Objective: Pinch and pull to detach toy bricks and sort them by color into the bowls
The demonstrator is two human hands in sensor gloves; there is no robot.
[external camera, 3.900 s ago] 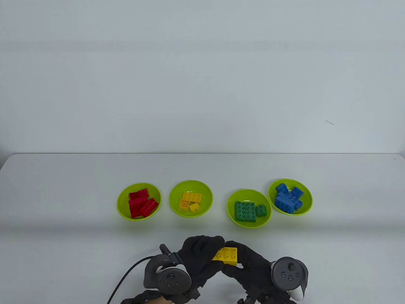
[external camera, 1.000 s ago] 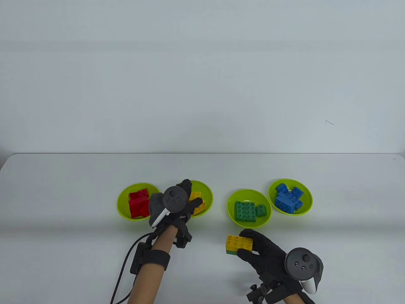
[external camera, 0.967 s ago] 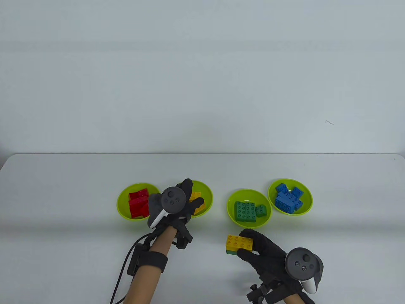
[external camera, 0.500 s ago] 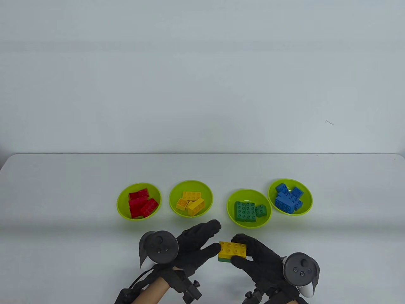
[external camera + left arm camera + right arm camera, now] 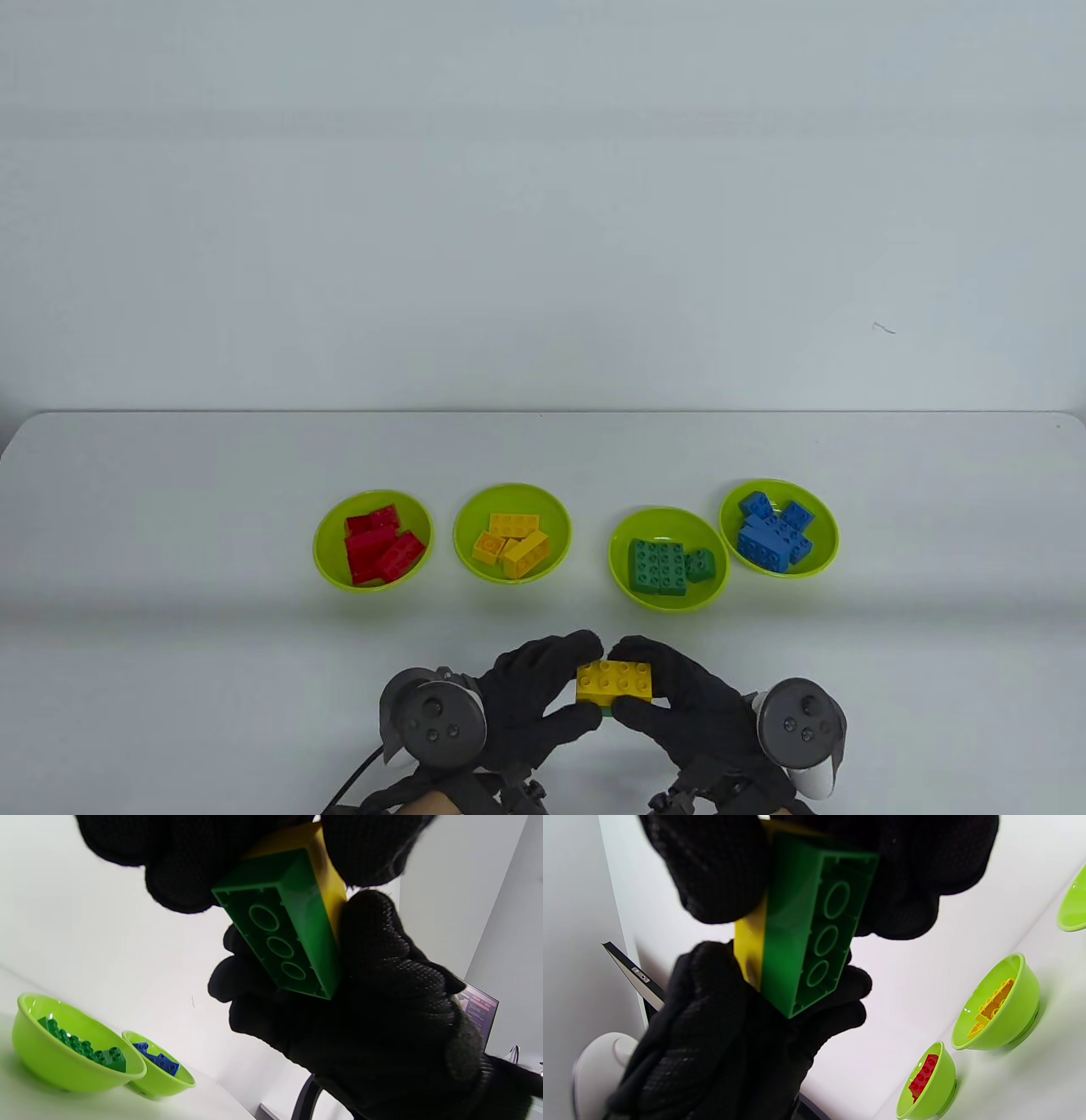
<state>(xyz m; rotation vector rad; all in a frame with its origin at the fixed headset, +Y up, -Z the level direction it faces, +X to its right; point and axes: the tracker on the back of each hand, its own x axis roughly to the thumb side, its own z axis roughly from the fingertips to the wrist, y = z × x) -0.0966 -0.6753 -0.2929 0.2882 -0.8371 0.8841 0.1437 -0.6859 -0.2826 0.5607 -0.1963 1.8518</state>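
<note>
A yellow brick (image 5: 614, 682) stacked on a green brick (image 5: 292, 938) is held above the table's front edge. My left hand (image 5: 560, 679) pinches its left end. My right hand (image 5: 646, 683) pinches its right end. In the right wrist view the green brick (image 5: 810, 929) shows its hollow underside with the yellow brick (image 5: 748, 942) behind it. Four lime bowls stand in a row: the red bowl (image 5: 327, 543), yellow bowl (image 5: 551, 518), green bowl (image 5: 624, 531) and blue bowl (image 5: 819, 514), each holding several bricks of its colour.
A black cable (image 5: 352, 777) trails from my left wrist at the front edge. The table's far edge (image 5: 543, 413) meets a pale wall. The wrist views show a dark monitor edge (image 5: 479, 1007) beyond the table.
My left hand left the yellow bowl, where a new yellow brick now lies, came back toward me and took hold of the stack's left end. My right hand drew the stack nearer.
</note>
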